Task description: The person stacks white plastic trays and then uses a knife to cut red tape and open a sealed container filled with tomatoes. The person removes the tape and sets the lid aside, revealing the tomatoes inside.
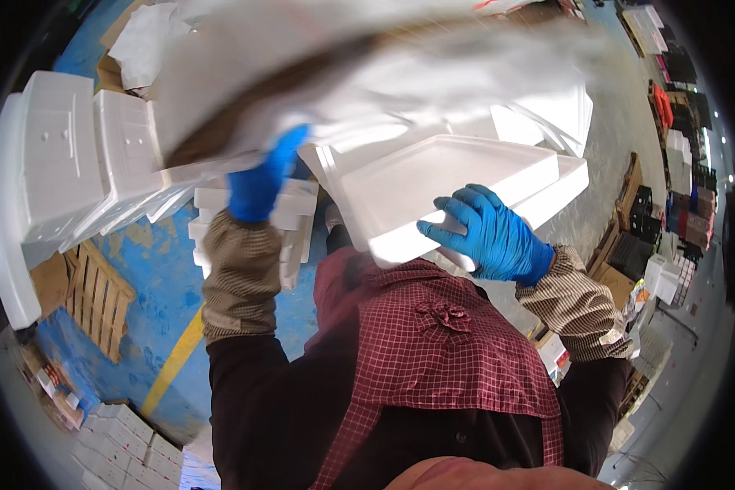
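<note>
My right hand (490, 233), in a blue glove, grips the near right rim of a shallow white foam tray (433, 175). Its fingers curl over the edge. The tray lies tilted on another white foam piece (559, 192). My left hand (257, 184), also gloved in blue, is raised at the lower edge of a large white sheet-like thing with a brown edge (433, 77). That thing is smeared by motion and covers the area beyond the tray. The left thumb shows against it, while the other fingers are hidden; it appears held there.
Large white foam boxes (61, 155) stand at the left. White foam pieces (290, 216) are stacked below my left hand. A wooden pallet (98, 298) is on the blue floor near a yellow line (171, 363). Stacked white cartons (126, 449) are at lower left; crates and goods line the right.
</note>
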Demonstrator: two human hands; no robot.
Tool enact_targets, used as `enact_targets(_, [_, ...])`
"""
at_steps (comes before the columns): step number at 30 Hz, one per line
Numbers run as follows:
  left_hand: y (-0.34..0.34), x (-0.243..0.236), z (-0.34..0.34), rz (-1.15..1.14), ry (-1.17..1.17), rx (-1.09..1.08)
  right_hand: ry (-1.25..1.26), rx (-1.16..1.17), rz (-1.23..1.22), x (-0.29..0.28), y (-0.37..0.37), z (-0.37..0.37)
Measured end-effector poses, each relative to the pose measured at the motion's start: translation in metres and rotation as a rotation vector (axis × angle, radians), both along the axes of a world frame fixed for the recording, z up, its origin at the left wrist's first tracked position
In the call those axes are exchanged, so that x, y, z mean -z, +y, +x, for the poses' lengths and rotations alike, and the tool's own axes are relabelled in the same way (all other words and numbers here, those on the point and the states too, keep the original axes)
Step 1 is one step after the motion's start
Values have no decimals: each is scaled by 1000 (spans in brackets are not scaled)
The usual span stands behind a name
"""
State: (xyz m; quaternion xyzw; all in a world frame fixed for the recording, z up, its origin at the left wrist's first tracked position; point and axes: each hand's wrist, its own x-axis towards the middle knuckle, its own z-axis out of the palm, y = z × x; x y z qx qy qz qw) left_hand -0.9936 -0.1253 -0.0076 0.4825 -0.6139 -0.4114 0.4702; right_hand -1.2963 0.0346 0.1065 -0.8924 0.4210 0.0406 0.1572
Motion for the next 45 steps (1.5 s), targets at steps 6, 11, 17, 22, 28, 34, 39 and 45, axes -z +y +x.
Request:
enact_targets(6, [23, -61, 114, -95, 225, -507, 42, -6, -140, -1, -32, -11])
enact_targets(11, [70, -52, 167, -60, 132, -710, 3, -26, -79, 17, -52, -22])
enact_targets(17, [16, 19, 199, 48, -80, -903, -18, 41, -80, 26, -70, -18])
enact_targets(22, [-83, 37, 189, 57, 69, -930, -59, 111, -135, 22, -82, 3])
enact_targets(28, [-246, 10, 197, -101, -30, -918, -10, 212, -125, 30, -103, 11])
enact_targets(34, [-413, -16, 242, -186, -341, -997, -11, 272, -136, 36, -126, 12])
enact_targets(39, [-516, 4, 277, -255, -529, -859, 11, 300, -118, 42, -136, 10])
enact_targets(45, [-492, 110, 244, -14, -1108, -726, -23, 273, -180, 38, -150, 8])
